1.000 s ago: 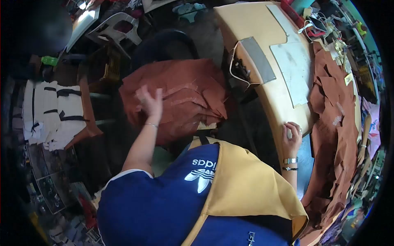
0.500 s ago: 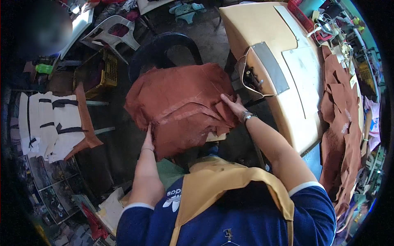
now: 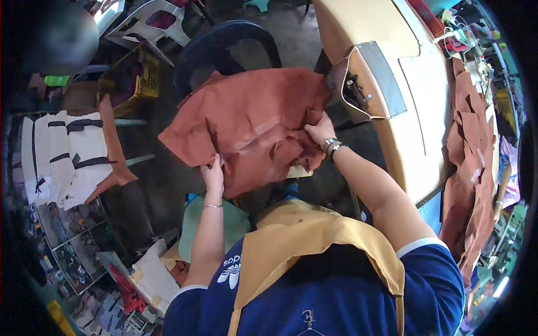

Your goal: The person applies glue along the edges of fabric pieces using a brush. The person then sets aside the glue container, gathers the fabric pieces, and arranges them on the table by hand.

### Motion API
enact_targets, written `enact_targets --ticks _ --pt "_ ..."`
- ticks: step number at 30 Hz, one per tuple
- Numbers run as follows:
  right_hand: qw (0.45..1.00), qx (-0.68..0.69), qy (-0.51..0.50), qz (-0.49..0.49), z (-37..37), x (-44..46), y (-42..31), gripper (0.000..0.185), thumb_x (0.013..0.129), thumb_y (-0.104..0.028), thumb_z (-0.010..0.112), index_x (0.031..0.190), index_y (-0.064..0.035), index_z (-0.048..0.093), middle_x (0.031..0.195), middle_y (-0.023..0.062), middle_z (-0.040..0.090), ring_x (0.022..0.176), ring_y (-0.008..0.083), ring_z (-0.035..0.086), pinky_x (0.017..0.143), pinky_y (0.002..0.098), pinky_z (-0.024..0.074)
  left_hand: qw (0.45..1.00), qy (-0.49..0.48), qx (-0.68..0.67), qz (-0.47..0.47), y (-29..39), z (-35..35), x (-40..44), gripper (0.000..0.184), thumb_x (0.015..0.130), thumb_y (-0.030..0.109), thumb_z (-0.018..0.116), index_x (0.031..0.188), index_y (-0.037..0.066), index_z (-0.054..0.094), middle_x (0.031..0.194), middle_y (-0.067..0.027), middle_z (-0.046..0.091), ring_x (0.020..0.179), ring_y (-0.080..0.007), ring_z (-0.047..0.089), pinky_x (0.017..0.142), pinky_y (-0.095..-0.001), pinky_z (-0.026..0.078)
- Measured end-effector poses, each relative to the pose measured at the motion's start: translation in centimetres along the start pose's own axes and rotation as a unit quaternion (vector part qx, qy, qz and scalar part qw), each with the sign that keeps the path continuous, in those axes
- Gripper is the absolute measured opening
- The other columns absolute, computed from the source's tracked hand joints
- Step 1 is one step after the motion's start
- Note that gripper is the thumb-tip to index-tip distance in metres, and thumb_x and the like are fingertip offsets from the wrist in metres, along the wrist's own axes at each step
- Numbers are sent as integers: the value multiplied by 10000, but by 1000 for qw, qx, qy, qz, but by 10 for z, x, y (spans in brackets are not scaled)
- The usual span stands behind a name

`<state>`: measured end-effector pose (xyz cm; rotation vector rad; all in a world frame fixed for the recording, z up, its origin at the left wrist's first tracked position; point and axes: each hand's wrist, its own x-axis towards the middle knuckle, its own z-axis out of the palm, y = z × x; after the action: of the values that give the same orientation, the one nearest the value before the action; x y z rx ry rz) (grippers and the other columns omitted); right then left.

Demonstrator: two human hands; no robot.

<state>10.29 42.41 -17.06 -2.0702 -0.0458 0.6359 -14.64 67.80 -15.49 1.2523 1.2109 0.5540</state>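
A large piece of reddish-brown leather point(image 3: 252, 106), folded and creased, spans the space in front of me over a dark blue plastic chair point(image 3: 185, 73). My left hand point(image 3: 213, 176) pinches its near edge at the lower left. On the right side, my right hand point(image 3: 321, 132) grips a bunched part of the same leather, thumb on top. The fingertips under the leather are hidden. A small pale piece point(image 3: 300, 171) shows below its near edge.
To the right stands a tan-covered table point(image 3: 386, 151) with a bag-like leather piece point(image 3: 374, 84) at its edge. More brown leather point(image 3: 471, 162) lies beyond it. On the left are white pieces with black straps point(image 3: 70, 159), a yellow crate point(image 3: 147, 84) and a white chair point(image 3: 151, 28).
The leather has spread wider to the left and shifted slightly up in view. My left hand has moved up and right, gripping nearer the edge; my right hand has shifted slightly.
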Motion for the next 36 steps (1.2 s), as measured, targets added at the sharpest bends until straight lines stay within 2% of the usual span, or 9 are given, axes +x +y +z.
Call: enact_targets --ticks 3,5,7,13,22,27,30,33,36 --pt "998 8 -25 -62 8 -5 -23 610 731 -66 732 1298 -1 520 1194 139 657 1102 229 635 972 342 495 998 22 -54 -16 12 3 -4 425 905 51 663 1275 -8 461 1211 -128 561 960 -204 619 797 -321 549" --pt "984 96 -87 -123 13 -15 -53 738 710 -175 769 1372 -33 475 1189 206 653 1151 332 621 986 397 487 996 52 -57 -32 16 -3 3 393 888 38 654 1235 0 472 1125 -109 576 920 -188 607 800 -317 531" --pt "970 122 -152 -147 15 -25 -81 750 722 -165 757 1396 -37 455 1204 204 651 1161 314 619 992 390 482 993 72 -99 2 38 -2 -3 352 882 39 656 1188 13 486 1050 -89 583 876 -166 593 775 -308 520" --pt "893 308 -239 -227 -37 -70 -178 599 812 28 674 1371 -30 467 1222 46 627 1120 133 592 973 318 489 978 -32 -167 117 152 17 -23 353 871 57 655 1198 35 524 1026 -15 580 862 -112 530 768 -276 447" --pt "876 255 45 -407 -159 -129 -237 416 848 -10 717 1239 2 576 1060 68 701 956 135 656 842 302 546 917 -190 -44 349 345 122 -60 318 860 98 699 1146 -24 634 1168 -97 635 982 -162 634 823 -299 523" --pt "852 368 159 -337 -229 -148 -233 503 827 -17 732 1282 -6 517 1198 97 641 1054 172 620 912 315 507 851 -330 -47 406 419 230 -101 269 869 112 686 1113 -1 677 1037 -85 695 930 -176 673 809 -312 535" --pt "810 402 271 -330 -242 -113 -188 528 837 -24 716 1311 -8 482 1215 96 627 1096 192 594 971 344 471 818 -388 -5 424 419 323 -87 233 840 164 701 1015 10 693 961 -76 709 867 -168 672 803 -300 524" --pt "776 516 306 -195 -223 -85 -124 564 846 -21 684 1354 -10 438 1259 96 598 1143 208 570 1011 350 444 824 -381 136 396 359 407 -59 593 793 266 685 1224 -120 555 1126 -182 684 1022 -317 661 908 -391 510" --pt "768 518 365 -98 -203 -72 -63 467 857 -20 662 1294 -57 502 1178 60 626 1040 188 613 897 337 512 743 -358 374 425 295 466 -14 457 810 219 624 1187 -35 581 1154 -240 661 1092 -363 634 903 -435 507"
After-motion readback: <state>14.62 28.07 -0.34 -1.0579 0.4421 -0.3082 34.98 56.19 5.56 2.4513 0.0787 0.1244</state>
